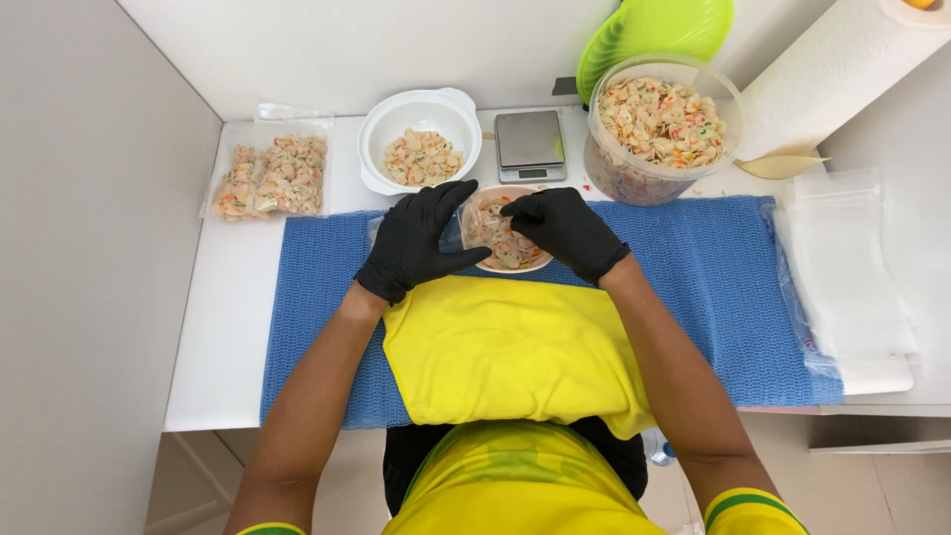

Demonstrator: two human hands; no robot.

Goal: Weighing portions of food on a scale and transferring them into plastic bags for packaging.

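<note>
Left hand, right hand, gripping pasta bag

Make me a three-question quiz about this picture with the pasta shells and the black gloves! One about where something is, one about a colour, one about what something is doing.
1. Where is the scale?
A) between the white bowl and the big tub
B) on the yellow cloth
C) on the floor

2. What colour is the mat?
A) red
B) blue
C) grey

3. The left hand and right hand are:
A) touching a clear pasta bag
B) lifting the tub
C) resting on the cloth

Answers: 1 A, the scale sits between them; 2 B, the mesh is blue; 3 A, both gloves meet the bag.
</note>
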